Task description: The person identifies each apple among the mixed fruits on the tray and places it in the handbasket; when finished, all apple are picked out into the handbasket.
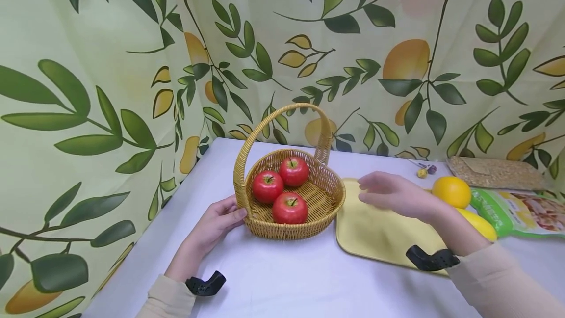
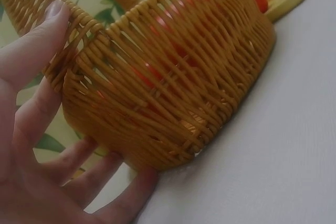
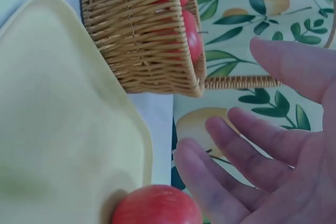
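A wicker basket (image 1: 324,190) with a tall arched handle stands on the table. Inside lie three red apples (image 1: 290,208). My left hand (image 1: 220,220) holds the basket's left side by the foot of its handle; the left wrist view shows its thumb (image 2: 39,38) on the weave and the other fingers spread along the side. Over a yellow tray (image 1: 371,229) hovers my right hand (image 1: 397,194), fingers apart and holding nothing. Another red apple (image 3: 157,207) lies on the tray in the right wrist view; the right hand hides it in the head view.
An orange (image 1: 451,191) and a yellow fruit (image 1: 478,225) lie by the right forearm. Farther right are a green food packet (image 1: 521,212) and a flat brown pack (image 1: 496,173). Small dried flowers (image 1: 422,172) lie behind the tray. Leaf-patterned cloth (image 1: 273,38) hangs along the table's back and left.
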`<state>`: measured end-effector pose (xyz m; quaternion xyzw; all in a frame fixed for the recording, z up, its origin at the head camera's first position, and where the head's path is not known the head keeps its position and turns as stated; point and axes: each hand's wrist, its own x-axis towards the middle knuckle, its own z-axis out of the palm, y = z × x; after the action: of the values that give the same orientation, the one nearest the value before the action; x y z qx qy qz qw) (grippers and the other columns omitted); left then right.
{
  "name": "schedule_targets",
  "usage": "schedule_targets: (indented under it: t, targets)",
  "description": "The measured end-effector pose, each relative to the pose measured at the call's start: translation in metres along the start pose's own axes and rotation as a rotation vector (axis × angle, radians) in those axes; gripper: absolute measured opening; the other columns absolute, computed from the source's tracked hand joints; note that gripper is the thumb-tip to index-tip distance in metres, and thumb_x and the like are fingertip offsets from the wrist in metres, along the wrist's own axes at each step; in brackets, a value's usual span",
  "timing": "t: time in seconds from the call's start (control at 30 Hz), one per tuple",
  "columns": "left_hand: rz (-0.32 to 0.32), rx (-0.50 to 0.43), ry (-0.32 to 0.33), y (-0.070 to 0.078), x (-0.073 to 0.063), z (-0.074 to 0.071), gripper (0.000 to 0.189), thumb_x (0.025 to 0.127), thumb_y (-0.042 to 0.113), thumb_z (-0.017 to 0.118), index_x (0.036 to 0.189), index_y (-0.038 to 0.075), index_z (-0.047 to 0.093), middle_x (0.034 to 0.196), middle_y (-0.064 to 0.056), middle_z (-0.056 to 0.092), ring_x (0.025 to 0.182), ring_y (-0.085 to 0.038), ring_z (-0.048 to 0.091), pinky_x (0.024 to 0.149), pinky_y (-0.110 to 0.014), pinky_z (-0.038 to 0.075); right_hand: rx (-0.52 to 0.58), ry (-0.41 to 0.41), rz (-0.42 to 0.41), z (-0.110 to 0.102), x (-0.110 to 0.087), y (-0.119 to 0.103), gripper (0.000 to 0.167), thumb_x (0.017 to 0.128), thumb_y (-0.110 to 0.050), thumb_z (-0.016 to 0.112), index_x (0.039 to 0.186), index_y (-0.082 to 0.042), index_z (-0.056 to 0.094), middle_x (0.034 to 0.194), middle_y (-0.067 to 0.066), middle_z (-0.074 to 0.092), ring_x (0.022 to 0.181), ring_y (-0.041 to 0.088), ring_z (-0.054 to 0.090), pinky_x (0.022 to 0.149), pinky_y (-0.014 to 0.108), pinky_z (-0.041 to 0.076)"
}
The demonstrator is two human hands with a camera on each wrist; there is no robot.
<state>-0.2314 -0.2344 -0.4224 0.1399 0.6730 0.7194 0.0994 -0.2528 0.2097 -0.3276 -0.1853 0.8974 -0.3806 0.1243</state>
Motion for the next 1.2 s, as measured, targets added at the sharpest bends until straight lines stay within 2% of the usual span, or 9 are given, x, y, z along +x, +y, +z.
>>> schedule_targets:
  t: [0.27, 0.43, 0.57, 0.7, 0.87, 1.07, 1.2]
  targets:
    - [-0.006, -0.003, -0.001, 0.001, 0.000, 0.001, 0.049, 0.099, 0.008, 0.068, 0.136, -0.018, 0.050, 0.130, -0.029, 0.061, 0.113, -0.021, 0.066, 0.100, -0.038, 0.054, -0.021, 0.071, 0.003, 0.007, -0.008, 0.007, 0.052, 0.098, -0.041, 0.070, 0.135, -0.006, 0.059, 0.132, 0.013, 0.060, 0.123, 0.036, 0.057, 0.098, 0.052, 0.053]
    - [-0.003, 0.004, 0.005, 0.001, -0.001, 0.001, 0.050, 0.098, 0.008, 0.068, 0.136, -0.019, 0.049, 0.131, -0.032, 0.059, 0.115, -0.026, 0.065, 0.099, -0.037, 0.054, -0.003, 0.142, -0.007, 0.013, -0.012, 0.013, 0.050, 0.098, -0.037, 0.071, 0.135, -0.006, 0.058, 0.130, 0.013, 0.062, 0.122, 0.037, 0.058, 0.100, 0.054, 0.052]
    - [-0.008, 0.007, 0.004, 0.001, -0.002, 0.000, 0.052, 0.099, 0.008, 0.067, 0.138, -0.019, 0.048, 0.134, -0.032, 0.058, 0.118, -0.028, 0.064, 0.099, -0.036, 0.054, -0.027, 0.220, 0.003, 0.019, -0.015, 0.021, 0.046, 0.098, -0.038, 0.070, 0.131, -0.007, 0.062, 0.126, 0.011, 0.066, 0.118, 0.034, 0.060, 0.097, 0.051, 0.053]
    - [-0.003, 0.009, -0.002, 0.001, 0.000, 0.001, 0.052, 0.099, 0.009, 0.067, 0.139, -0.019, 0.047, 0.135, -0.033, 0.057, 0.118, -0.028, 0.064, 0.100, -0.036, 0.054, -0.034, 0.329, 0.101, 0.022, -0.021, 0.023, 0.049, 0.100, -0.042, 0.067, 0.132, -0.006, 0.061, 0.129, 0.016, 0.064, 0.116, 0.036, 0.057, 0.091, 0.047, 0.054]
    - [0.010, 0.008, -0.008, 0.001, 0.002, 0.002, 0.052, 0.099, 0.008, 0.066, 0.139, -0.018, 0.047, 0.134, -0.034, 0.057, 0.116, -0.025, 0.065, 0.100, -0.037, 0.054, 0.065, 0.456, 0.265, 0.026, -0.025, 0.026, 0.060, 0.102, -0.046, 0.060, 0.142, -0.003, 0.051, 0.140, 0.024, 0.053, 0.125, 0.045, 0.048, 0.093, 0.056, 0.054]
    - [0.002, 0.006, -0.003, 0.001, 0.001, 0.001, 0.052, 0.100, 0.008, 0.066, 0.139, -0.019, 0.046, 0.135, -0.033, 0.057, 0.115, -0.024, 0.065, 0.099, -0.037, 0.054, 0.139, 0.594, 0.328, 0.033, -0.018, 0.039, 0.056, 0.102, -0.038, 0.059, 0.143, -0.001, 0.049, 0.146, 0.025, 0.046, 0.131, 0.047, 0.041, 0.099, 0.059, 0.048]
    - [-0.005, 0.009, 0.003, 0.002, 0.001, 0.000, 0.053, 0.099, 0.008, 0.067, 0.140, -0.018, 0.046, 0.135, -0.033, 0.057, 0.117, -0.026, 0.065, 0.099, -0.038, 0.054, 0.203, 0.643, 0.363, 0.031, -0.012, 0.047, 0.072, 0.101, -0.041, 0.061, 0.154, 0.000, 0.035, 0.155, 0.027, 0.036, 0.138, 0.048, 0.035, 0.107, 0.063, 0.041]
